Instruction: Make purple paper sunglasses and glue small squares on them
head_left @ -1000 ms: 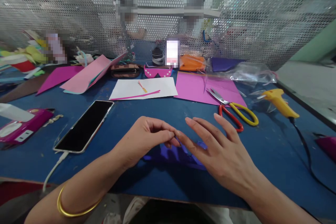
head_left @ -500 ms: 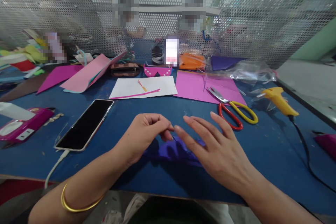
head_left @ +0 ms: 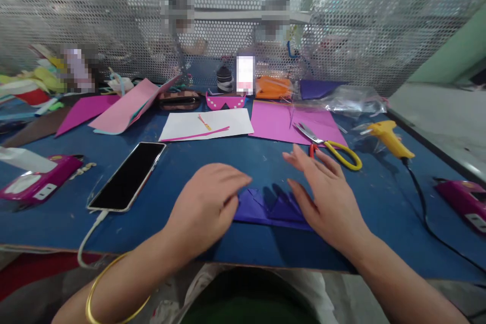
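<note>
A purple sheet (head_left: 261,214), probably craft paper or foam, lies flat on the table near its front edge, with thin outlines faintly visible on it. Over its left end is my left hand (head_left: 205,207), fingers stretched forward and thumb a little apart, nothing seen in it. My right hand (head_left: 326,202) hovers at the sheet's right end, its fingers spread and holding nothing. Both hands hide parts of the sheet. Just beyond my right fingers lie scissors (head_left: 343,156) with one yellow and one red handle; the hand covers most of the red one.
On the blue table (head_left: 190,154), a phone (head_left: 127,177) on a cable lies left. Behind are white paper (head_left: 190,124) with pink strips, pink glasses (head_left: 226,103) and a pink sheet (head_left: 273,121). A yellow glue gun (head_left: 391,139) with a cord is right. Perforated metal (head_left: 228,35) stands behind.
My left hand has gone from pinched fingers to stretched ones. My right hand has drawn away to the right, now partly over the scissors' red handle. More of the purple sheet shows between them.
</note>
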Tool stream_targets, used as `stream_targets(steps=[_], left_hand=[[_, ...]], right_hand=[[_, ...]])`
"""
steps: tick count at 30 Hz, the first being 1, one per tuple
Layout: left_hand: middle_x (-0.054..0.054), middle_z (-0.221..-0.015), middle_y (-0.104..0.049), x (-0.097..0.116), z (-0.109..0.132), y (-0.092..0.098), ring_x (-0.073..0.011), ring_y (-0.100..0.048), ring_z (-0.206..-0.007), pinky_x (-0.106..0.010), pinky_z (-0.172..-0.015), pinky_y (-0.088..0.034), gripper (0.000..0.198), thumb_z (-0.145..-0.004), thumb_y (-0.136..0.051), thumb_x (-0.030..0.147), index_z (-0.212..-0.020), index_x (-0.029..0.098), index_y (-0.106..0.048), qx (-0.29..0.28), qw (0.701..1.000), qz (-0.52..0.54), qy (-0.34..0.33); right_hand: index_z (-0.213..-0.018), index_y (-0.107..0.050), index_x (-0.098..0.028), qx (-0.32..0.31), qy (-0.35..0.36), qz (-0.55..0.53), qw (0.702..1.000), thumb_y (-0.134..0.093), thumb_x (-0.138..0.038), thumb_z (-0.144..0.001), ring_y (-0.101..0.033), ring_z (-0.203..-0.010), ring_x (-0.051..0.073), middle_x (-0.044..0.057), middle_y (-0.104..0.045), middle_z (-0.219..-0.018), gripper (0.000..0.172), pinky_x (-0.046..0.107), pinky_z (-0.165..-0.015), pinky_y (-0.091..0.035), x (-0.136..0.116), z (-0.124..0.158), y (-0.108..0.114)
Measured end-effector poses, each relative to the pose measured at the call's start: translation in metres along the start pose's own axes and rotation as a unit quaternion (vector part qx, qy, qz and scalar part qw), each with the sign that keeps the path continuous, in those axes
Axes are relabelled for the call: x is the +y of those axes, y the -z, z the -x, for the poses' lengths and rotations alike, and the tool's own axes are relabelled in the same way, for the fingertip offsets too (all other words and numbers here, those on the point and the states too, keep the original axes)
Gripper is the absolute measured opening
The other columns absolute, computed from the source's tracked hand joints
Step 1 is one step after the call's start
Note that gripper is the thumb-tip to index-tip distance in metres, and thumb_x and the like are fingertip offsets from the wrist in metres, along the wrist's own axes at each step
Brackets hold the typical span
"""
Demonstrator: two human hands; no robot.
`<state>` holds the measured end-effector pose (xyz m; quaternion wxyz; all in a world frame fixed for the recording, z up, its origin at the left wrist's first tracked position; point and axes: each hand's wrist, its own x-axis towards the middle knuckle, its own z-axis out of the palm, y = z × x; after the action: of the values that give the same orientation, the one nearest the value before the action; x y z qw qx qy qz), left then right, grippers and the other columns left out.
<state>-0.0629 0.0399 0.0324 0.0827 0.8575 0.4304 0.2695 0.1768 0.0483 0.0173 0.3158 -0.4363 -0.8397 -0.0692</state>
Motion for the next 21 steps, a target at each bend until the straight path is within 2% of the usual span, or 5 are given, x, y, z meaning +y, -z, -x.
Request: stream_targets(steps=[7, 10, 14, 17, 21], left_hand=[[-0.011, -0.139, -0.062, 0.016, 0.044, -0.011, -0.0359, -0.047, -0.135, -0.06, -0.119, -0.019, 0.052, -0.095, -0.051, 0.047, -0.134, 0.012, -0.059, -0.082, 0.989, -0.124, -0.029], [-0.024, -0.138, -0.059, 0.011, 0.054, -0.008, -0.0459, -0.045, -0.134, -0.067, -0.114, -0.018, 0.064, -0.093, -0.051, 0.053, -0.131, 0.001, -0.06, -0.047, 0.978, -0.205, 0.01], [-0.022, -0.144, -0.054, 0.019, 0.06, -0.015, -0.0426, -0.044, -0.136, -0.061, -0.114, -0.027, 0.056, -0.095, -0.052, 0.038, -0.138, 0.003, -0.054, 0.023, 0.972, -0.232, -0.009], [-0.016, -0.139, -0.061, 0.029, 0.058, -0.031, -0.0313, -0.054, -0.131, -0.044, -0.107, -0.044, 0.049, -0.098, -0.048, 0.035, -0.136, 0.005, -0.055, -0.023, 0.977, -0.168, -0.128], [-0.019, -0.132, -0.065, 0.031, 0.056, -0.047, -0.0312, -0.062, -0.121, -0.044, -0.095, -0.054, 0.056, -0.099, -0.045, 0.045, -0.13, 0.0, -0.057, -0.038, 0.973, -0.16, -0.162]], right_hand=[[-0.14, -0.046, -0.001, -0.081, 0.066, 0.004, 0.995, -0.046, -0.033, -0.101, -0.058, -0.128, 0.023, 0.016, -0.065, -0.133, 0.05, 0.043, -0.108, -0.045, -0.045, 0.056, 0.0], [-0.139, -0.047, 0.001, -0.101, 0.063, 0.01, 0.993, -0.047, -0.034, -0.1, -0.057, -0.129, 0.025, 0.019, -0.062, -0.136, 0.053, 0.043, -0.105, -0.049, -0.052, 0.071, -0.009], [-0.141, -0.045, 0.003, -0.124, 0.068, 0.03, 0.989, -0.051, -0.035, -0.098, -0.05, -0.135, 0.029, 0.02, -0.055, -0.144, 0.058, 0.046, -0.108, -0.047, -0.054, 0.074, -0.013], [-0.142, -0.044, 0.004, -0.122, 0.074, 0.042, 0.989, -0.049, -0.034, -0.098, -0.046, -0.138, 0.03, 0.02, -0.052, -0.146, 0.059, 0.046, -0.111, -0.045, -0.054, 0.075, -0.012], [-0.14, -0.047, 0.003, -0.096, 0.057, 0.054, 0.992, -0.048, -0.035, -0.099, -0.048, -0.136, 0.027, 0.017, -0.055, -0.144, 0.056, 0.042, -0.112, -0.043, -0.048, 0.086, -0.009]])
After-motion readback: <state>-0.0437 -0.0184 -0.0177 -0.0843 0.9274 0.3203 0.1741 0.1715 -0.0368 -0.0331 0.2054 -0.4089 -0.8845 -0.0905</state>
